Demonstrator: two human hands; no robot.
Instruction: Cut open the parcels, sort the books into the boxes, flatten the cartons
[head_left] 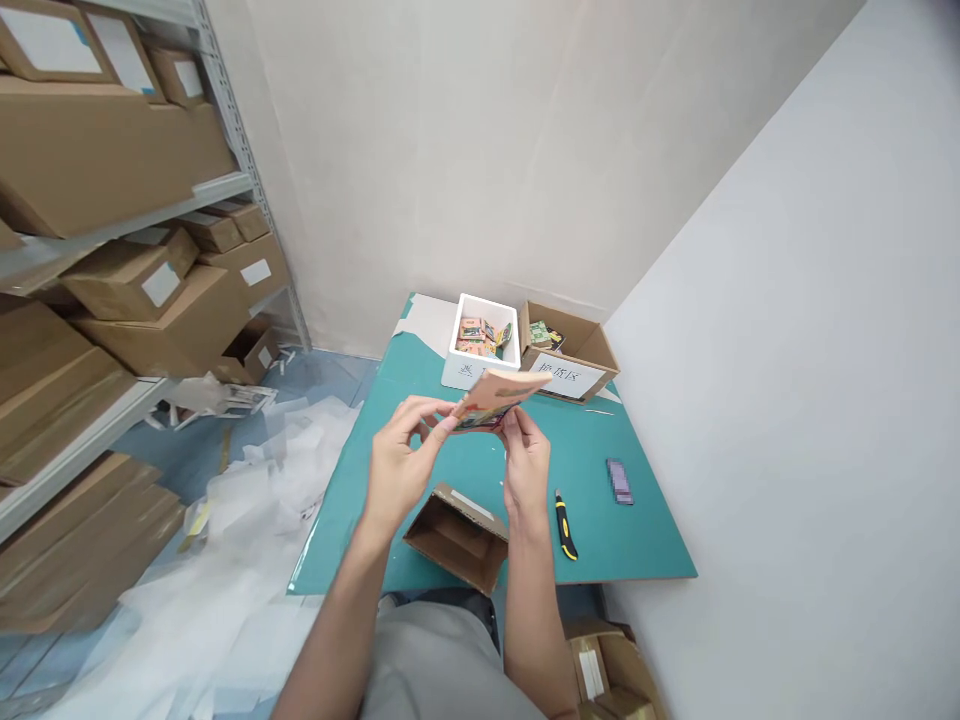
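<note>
Above the green table I hold up a thin, peach-coloured printed packet (496, 392), tilted so that its edge and part of its coloured face show. My left hand (405, 455) pinches its left end between thumb and fingers. At its lower right corner, my right hand (525, 460) grips with thumb and fingertips. Below my hands an open cardboard box (459, 535) lies tipped on the table, its opening toward me, with nothing seen inside. To the right of my right forearm lies a black and yellow utility knife (566, 527).
At the table's (600, 540) back stand a white bin (480, 372) of similar peach packets and a labelled cardboard box (577, 350) with green packs. A phone (619, 481) lies at right. Shelves of cartons (142, 285) and loose clear wrap (225, 570) are left; a wall bounds the right.
</note>
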